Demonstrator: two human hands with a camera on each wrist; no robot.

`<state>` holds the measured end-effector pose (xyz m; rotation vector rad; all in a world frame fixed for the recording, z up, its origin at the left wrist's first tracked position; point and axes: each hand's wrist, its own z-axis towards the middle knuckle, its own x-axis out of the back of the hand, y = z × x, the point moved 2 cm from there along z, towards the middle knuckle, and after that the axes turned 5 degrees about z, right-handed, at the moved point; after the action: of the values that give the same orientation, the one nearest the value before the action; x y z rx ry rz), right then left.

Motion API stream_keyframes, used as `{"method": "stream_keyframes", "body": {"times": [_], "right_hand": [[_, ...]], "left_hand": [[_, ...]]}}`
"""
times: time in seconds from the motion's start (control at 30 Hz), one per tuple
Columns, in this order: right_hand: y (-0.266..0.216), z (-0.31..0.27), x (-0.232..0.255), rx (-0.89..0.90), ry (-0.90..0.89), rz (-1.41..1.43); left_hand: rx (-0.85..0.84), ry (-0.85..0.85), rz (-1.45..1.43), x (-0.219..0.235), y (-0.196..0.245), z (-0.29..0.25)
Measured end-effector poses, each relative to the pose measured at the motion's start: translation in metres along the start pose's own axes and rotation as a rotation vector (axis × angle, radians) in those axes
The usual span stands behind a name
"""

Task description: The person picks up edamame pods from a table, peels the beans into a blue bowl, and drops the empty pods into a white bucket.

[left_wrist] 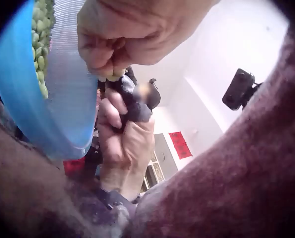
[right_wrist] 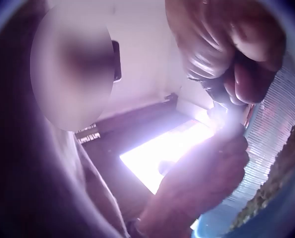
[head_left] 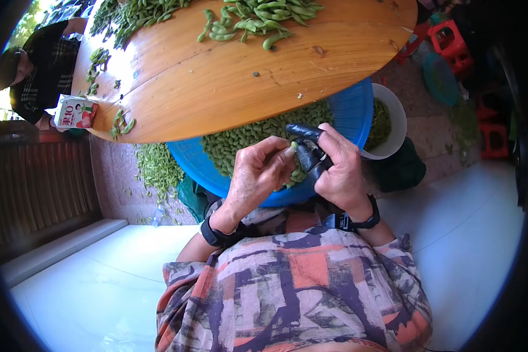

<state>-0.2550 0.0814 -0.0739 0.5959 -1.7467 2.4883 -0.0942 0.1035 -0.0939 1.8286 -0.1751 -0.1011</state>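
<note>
Over a blue basin (head_left: 366, 111) of shelled green beans (head_left: 234, 144), both hands meet at a small green edamame pod (head_left: 293, 145). My left hand (head_left: 258, 167) pinches the pod between thumb and fingertips. On my right hand (head_left: 340, 167), black coverings wrap the thumb and some fingers; its curled fingers hold the pod's other side, with the covered index finger (head_left: 304, 131) raised above. In the left wrist view, the pod (left_wrist: 113, 77) shows as a pale end between the two hands. Glare blurs the fingertips in the right wrist view.
A wooden table (head_left: 234, 88) with heaps of whole pods (head_left: 270, 17) reaches over the basin. To the right stands a white bucket (head_left: 396, 117) with green contents. Empty-looking pods (head_left: 158, 170) cover the floor at left. A person (head_left: 47, 70) sits beyond a red-white carton (head_left: 76, 112).
</note>
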Motion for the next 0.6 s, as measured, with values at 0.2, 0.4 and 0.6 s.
{"method": "stream_keyframes", "body": {"times": [0.2, 0.4, 0.6], "right_hand": [[-0.008, -0.006, -0.003, 0.115, 0.042, -0.092], [-0.001, -0.008, -0.005, 0.022, 0.017, 0.06], [0.006, -0.007, -0.006, -0.013, 0.05, 0.006]], "left_hand": [[0.109, -0.131, -0.214, 0.002, 0.0, -0.001], [0.133, -0.141, -0.363, 0.0, -0.005, -0.001], [0.11, -0.079, -0.379, -0.007, -0.002, -0.003]]}}
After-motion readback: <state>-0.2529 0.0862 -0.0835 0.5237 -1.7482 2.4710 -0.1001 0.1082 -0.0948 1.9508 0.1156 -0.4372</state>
